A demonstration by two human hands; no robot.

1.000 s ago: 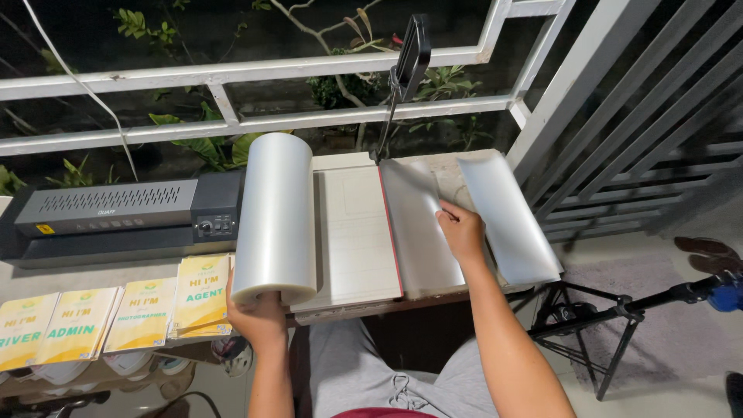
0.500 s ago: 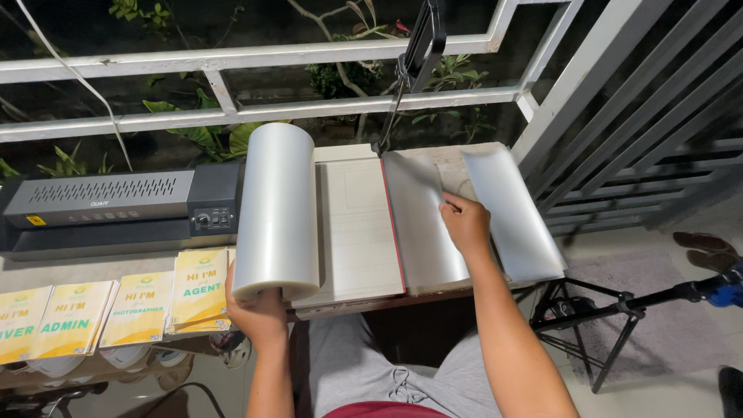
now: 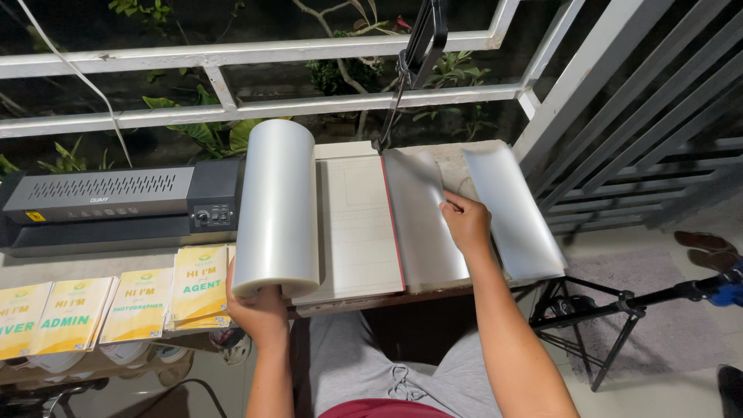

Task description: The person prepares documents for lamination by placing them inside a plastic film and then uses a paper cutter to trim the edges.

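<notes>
Clear film roll [image 3: 276,207]: lies along the left side of the white paper cutter [image 3: 356,224], its near end at the table edge.
Left hand [image 3: 259,306]: cups the roll's near end from below, fingers wrapped round it.
Right hand [image 3: 464,223]: fingers pinched shut on the right edge of the film sheet [image 3: 424,220] drawn across the cutter bed past its red edge.
Cut sheet [image 3: 515,213]: lies apart, just right of the hand, slightly curled.
Laminator [image 3: 116,205]: grey and black, left of the roll, against the railing [image 3: 255,50].
Cards [image 3: 135,306]: yellow and white, in a row before the laminator.
Cutter arm [image 3: 422,46]: raised, black.
</notes>
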